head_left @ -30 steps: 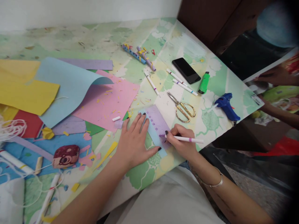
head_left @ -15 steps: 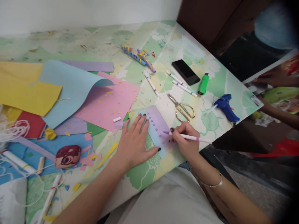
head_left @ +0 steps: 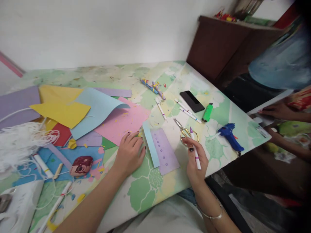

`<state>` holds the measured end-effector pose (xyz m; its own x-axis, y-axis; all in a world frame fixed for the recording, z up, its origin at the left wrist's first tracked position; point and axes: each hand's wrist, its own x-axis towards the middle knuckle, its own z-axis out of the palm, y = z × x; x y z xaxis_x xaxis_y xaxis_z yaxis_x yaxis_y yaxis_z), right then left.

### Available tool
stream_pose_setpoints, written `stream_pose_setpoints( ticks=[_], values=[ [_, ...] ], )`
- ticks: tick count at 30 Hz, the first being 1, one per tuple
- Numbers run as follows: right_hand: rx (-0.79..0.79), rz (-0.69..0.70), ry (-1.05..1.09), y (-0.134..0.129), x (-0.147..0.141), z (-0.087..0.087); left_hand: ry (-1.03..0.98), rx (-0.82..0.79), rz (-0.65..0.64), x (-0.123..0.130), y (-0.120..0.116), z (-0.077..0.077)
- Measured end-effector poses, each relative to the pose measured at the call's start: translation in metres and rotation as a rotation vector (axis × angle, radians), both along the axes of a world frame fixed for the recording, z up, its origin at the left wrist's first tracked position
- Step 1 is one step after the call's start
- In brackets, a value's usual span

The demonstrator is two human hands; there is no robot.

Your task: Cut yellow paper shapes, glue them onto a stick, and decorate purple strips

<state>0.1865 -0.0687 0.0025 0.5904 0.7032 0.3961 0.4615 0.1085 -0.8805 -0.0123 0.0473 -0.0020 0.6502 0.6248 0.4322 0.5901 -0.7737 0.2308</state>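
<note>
My right hand (head_left: 197, 158) is closed around a white marker (head_left: 197, 159) whose purple tip points up and away. It hovers by the handles of the gold scissors (head_left: 182, 128). On the table lies a purple paper strip (head_left: 167, 153) with a row of small drawn circles, and a light blue strip (head_left: 151, 145) lies along its left side. Just left of the strips, my left hand (head_left: 131, 153) rests with fingers a little bent and apart, holding nothing. A small cap seen earlier near that hand is not visible.
Coloured sheets (head_left: 94, 111), white string (head_left: 21, 145) and a power strip (head_left: 21, 204) lie left. Ahead are rolled paper tubes (head_left: 153, 89), markers and a phone (head_left: 191, 101). A green cutter (head_left: 207, 112) and blue glue gun (head_left: 230, 136) lie right. Another person's hand (head_left: 275, 111) shows far right.
My left hand has come off the strips to their left. My right hand has lifted the marker from the purple paper and turned its tip upward. The view has tilted up, showing more wall.
</note>
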Motion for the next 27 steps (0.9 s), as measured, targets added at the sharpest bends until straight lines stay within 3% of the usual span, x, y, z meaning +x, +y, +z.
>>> stream_pose_setpoints(
  ticks=[5, 9, 15, 18, 22, 27],
  values=[
    [-0.052, 0.208, -0.24, 0.001, 0.027, 0.003, -0.132, 0.028, 0.136, -0.013, 0.01, 0.006],
    [-0.021, 0.367, -0.318, 0.013, 0.044, 0.02, -0.138, -0.174, 0.238, -0.027, 0.023, 0.01],
    [0.111, 0.692, -0.14, 0.057, 0.042, 0.055, -0.209, -0.376, 0.224, -0.029, 0.034, 0.01],
    [0.068, 0.789, -0.084, 0.082, 0.031, 0.064, -0.322, -0.451, 0.221, -0.025, 0.032, 0.017],
    [-0.025, 0.927, 0.151, 0.103, 0.017, 0.062, -0.576, -0.564, 0.212, -0.017, 0.028, 0.029],
    [-0.029, 0.968, 0.283, 0.1, 0.012, 0.049, -0.913, -0.771, 0.138, -0.001, 0.029, 0.027]
  ],
)
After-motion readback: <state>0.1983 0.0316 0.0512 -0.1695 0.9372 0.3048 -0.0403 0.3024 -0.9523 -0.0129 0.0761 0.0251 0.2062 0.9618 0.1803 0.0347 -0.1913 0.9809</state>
